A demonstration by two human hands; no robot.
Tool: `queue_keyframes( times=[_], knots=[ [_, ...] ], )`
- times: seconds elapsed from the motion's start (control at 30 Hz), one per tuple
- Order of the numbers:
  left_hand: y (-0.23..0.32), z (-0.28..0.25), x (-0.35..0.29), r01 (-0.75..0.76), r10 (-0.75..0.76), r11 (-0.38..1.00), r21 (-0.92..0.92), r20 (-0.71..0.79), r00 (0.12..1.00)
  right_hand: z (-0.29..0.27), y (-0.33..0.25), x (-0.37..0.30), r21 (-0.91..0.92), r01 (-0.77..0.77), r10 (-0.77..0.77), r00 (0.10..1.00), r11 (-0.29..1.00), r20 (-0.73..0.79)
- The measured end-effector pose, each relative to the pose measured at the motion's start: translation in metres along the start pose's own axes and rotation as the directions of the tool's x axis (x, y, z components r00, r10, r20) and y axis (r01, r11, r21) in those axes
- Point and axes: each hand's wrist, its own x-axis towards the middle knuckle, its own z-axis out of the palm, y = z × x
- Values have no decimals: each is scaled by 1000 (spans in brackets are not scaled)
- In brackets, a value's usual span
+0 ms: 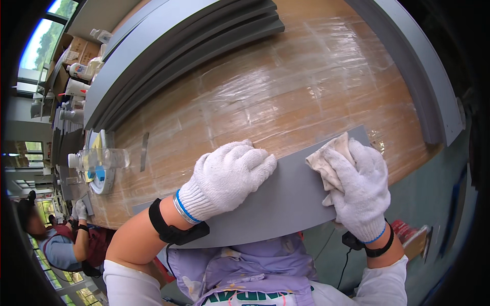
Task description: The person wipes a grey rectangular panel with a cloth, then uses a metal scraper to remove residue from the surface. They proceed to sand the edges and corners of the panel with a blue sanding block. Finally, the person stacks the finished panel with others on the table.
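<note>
A long flat grey panel (pixel 286 204) lies in front of me along the near edge of the table. My left hand (pixel 235 173), in a white knit glove, has its fingers curled at the panel's far edge, left of the middle. Near the panel's right end, my right hand (pixel 360 188), also gloved, closes on a cream cloth (pixel 332 158) and presses it to the surface. Part of the cloth is hidden under the fingers. Black bands with small dark boxes sit on both wrists.
Plastic film covers the brown table (pixel 245 107). Stacked grey panels (pixel 194 46) stand at the far left; another long grey panel (pixel 423 66) bounds the right. A clear bottle (pixel 104 159) lies across a round white lid (pixel 97 183). Further left, a co-worker (pixel 71 239) wears white gloves.
</note>
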Motion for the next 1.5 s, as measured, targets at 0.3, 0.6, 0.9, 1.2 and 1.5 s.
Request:
queue_keyframes(
  times=[0.3,0.6,0.9,1.2,1.5],
  knots=[
    [-3,2,-1,-29,31,999,35,-42,999,-1,0,-1,-25,-10,11,1000,1000,13],
    [-5,3,-2,-20,20,1000,21,-6,1000,-1,1,-2,6,-23,23,999,1000,24],
    [-7,-8,-13,6,9,978,209,-71,997,1,7,-2,-7,40,-41,998,999,-38],
    [60,27,-10,67,-158,953,-295,-299,941,10,-14,1,-41,-55,51,995,998,-84],
    [55,47,-232,637,-629,770,-28,-195,752,20,-5,-11,-48,-34,29,995,998,-101]
  ],
)
